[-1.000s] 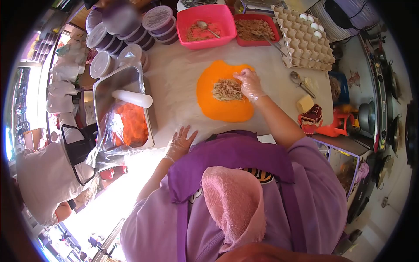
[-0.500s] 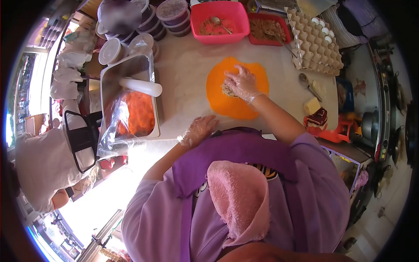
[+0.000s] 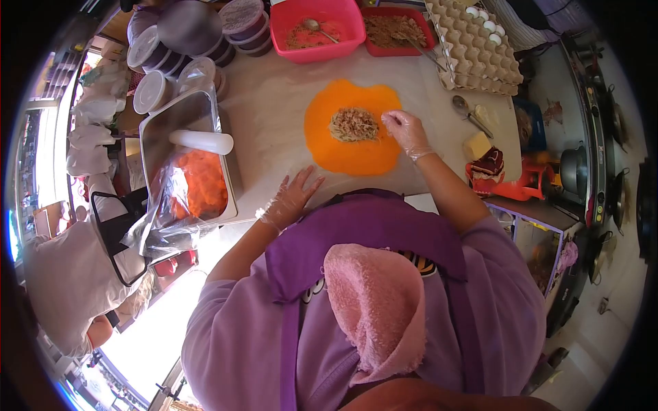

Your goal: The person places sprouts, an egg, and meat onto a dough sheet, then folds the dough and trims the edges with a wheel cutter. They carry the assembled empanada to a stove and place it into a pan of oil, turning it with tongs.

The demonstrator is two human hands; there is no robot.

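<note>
A flat, round sheet of orange dough (image 3: 329,157) lies on the table, with a mound of shredded filling (image 3: 354,125) near its middle. Over the sheet's right edge is my right hand (image 3: 410,133), in a clear plastic glove, its fingers curled together. Whatever those fingertips may hold is hidden. My left hand (image 3: 291,198), gloved likewise, rests with spread fingers at the table's near edge, lower left of the dough and apart from it.
To the left, a metal tray (image 3: 229,171) holds orange dough under plastic and a white rolling pin (image 3: 201,142). Behind are lidded tubs (image 3: 243,20), a pink basin (image 3: 319,51) and a red tray (image 3: 397,52). At right are egg cartons (image 3: 473,55) and a spoon (image 3: 471,115).
My right hand has moved off the filling to the dough's right edge, and its fingers have closed. The filling is now uncovered. My left hand's fingers are more spread. The view has shifted slightly.
</note>
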